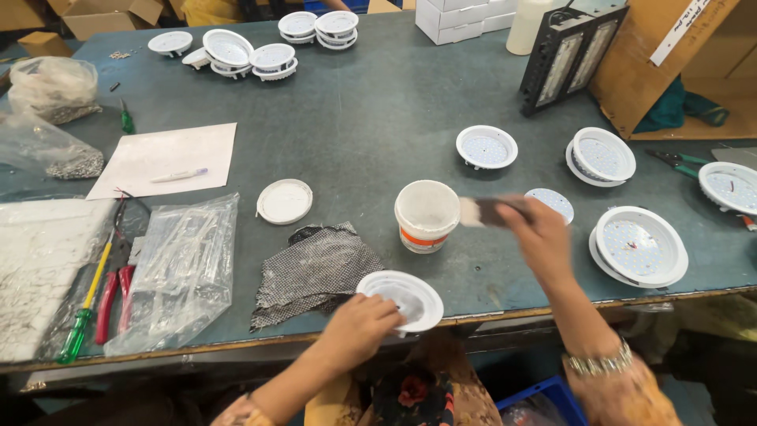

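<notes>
My left hand (359,327) grips the near rim of a white round lamp housing (404,298) at the table's front edge, beside a dark mesh cloth (315,270). My right hand (540,237) is shut on a small brush (482,211), blurred with motion, its pale bristles right next to a white plastic tub (426,214) with an orange band. A round LED disc (550,202) lies just behind that hand.
Several white round LED lamps (639,246) sit to the right and at the far edge (272,57). A white lid (285,201), paper sheet (165,158), plastic bags (181,268), screwdriver (87,304), pliers (118,292), black floodlight (569,57) and cardboard box (670,63) are around.
</notes>
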